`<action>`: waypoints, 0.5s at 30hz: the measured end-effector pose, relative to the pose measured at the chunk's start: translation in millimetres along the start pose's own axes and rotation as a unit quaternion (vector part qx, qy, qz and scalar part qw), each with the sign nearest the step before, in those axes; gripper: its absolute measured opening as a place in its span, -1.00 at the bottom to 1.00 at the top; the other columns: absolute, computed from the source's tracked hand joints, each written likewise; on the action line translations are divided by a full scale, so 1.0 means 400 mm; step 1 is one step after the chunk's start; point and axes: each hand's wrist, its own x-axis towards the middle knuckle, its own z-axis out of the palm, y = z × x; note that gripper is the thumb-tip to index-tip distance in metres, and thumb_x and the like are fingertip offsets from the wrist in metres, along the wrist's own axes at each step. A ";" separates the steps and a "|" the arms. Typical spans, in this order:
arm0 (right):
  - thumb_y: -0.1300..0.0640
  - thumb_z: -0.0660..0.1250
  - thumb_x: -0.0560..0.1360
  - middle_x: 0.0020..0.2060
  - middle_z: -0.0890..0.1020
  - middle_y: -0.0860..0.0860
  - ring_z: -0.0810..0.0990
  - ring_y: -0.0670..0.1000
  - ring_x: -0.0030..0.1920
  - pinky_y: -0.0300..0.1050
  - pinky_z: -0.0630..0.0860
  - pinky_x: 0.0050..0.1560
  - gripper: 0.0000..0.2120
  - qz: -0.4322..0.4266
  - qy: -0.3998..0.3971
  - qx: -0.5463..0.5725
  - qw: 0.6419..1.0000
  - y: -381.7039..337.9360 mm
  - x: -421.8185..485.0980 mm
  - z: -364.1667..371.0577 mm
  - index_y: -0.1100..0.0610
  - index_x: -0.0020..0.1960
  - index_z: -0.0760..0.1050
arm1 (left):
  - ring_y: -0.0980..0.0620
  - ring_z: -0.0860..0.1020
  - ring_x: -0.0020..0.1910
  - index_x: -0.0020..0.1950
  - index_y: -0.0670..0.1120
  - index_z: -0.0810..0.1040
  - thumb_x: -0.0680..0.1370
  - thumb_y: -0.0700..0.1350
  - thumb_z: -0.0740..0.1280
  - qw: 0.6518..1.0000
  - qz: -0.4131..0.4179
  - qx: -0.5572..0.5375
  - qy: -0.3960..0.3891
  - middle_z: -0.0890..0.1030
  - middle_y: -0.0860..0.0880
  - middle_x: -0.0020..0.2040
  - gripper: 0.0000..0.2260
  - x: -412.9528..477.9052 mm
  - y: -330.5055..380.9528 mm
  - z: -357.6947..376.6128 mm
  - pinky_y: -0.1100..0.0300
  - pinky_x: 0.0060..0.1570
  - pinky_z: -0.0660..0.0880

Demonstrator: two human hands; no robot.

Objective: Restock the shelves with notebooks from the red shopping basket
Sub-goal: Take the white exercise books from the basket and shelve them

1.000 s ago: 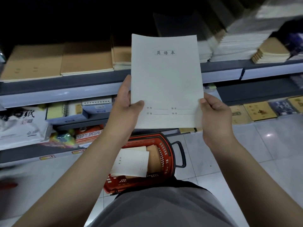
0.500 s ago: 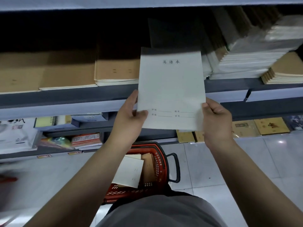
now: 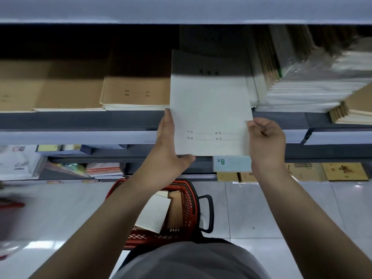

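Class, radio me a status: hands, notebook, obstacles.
Left hand and right hand both grip the white notebook. Top edge entering the shelf gap. Brown stack close beside; nothing blocking.

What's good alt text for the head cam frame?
Both hands hold a pale notebook at its lower corners, its top edge entering a shelf beside stacks of brown notebooks: left hand, right hand. On the floor below, a red shopping basket holds more notebooks.

Both hands, left hand and right hand, now push the white notebook forward; its far end sits in shelf shadow, beyond the fingers.
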 end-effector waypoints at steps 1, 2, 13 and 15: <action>0.18 0.30 0.58 -0.21 0.57 -0.17 0.52 -0.36 -0.27 -0.53 0.39 -0.17 -0.87 -0.006 -0.003 -0.002 1.000 -0.001 0.003 -0.001 0.14 0.12 0.51 | 0.35 0.17 0.27 0.59 0.06 -0.27 0.50 -0.22 0.44 1.000 -0.006 0.006 0.003 0.04 0.19 0.55 -0.02 0.001 0.003 0.003 0.77 -0.08 0.16; 0.19 0.30 0.58 -0.20 0.59 -0.17 0.53 -0.36 -0.27 -0.51 0.40 -0.15 -0.87 -0.013 -0.010 -0.003 1.000 -0.004 0.005 -0.003 0.15 0.12 0.52 | 0.32 0.16 0.31 0.59 0.05 -0.27 0.51 -0.22 0.44 1.000 -0.011 0.009 0.011 0.01 0.19 0.56 -0.03 0.003 0.007 0.007 0.78 -0.06 0.12; 0.23 0.55 0.35 0.15 0.33 -0.02 0.48 -0.18 0.04 -0.55 0.42 -0.14 -0.30 -0.107 -0.212 -0.198 0.951 -0.039 0.021 -0.082 -0.21 0.33 0.33 | 0.26 0.27 0.26 0.57 0.00 0.11 0.50 -0.14 0.46 0.994 -0.004 0.036 0.107 0.31 0.08 0.43 -0.25 0.054 0.036 0.027 0.47 0.22 0.29; 0.26 0.53 0.37 0.16 0.34 -0.02 0.50 -0.20 0.00 -0.54 0.42 -0.08 -0.29 -0.124 -0.180 -0.196 0.956 -0.030 0.026 -0.078 -0.08 0.41 0.34 | 0.26 0.40 0.21 0.53 0.00 0.21 0.50 -0.15 0.45 0.992 0.005 0.028 0.126 0.39 0.07 0.36 -0.33 0.067 0.039 0.031 0.41 0.19 0.43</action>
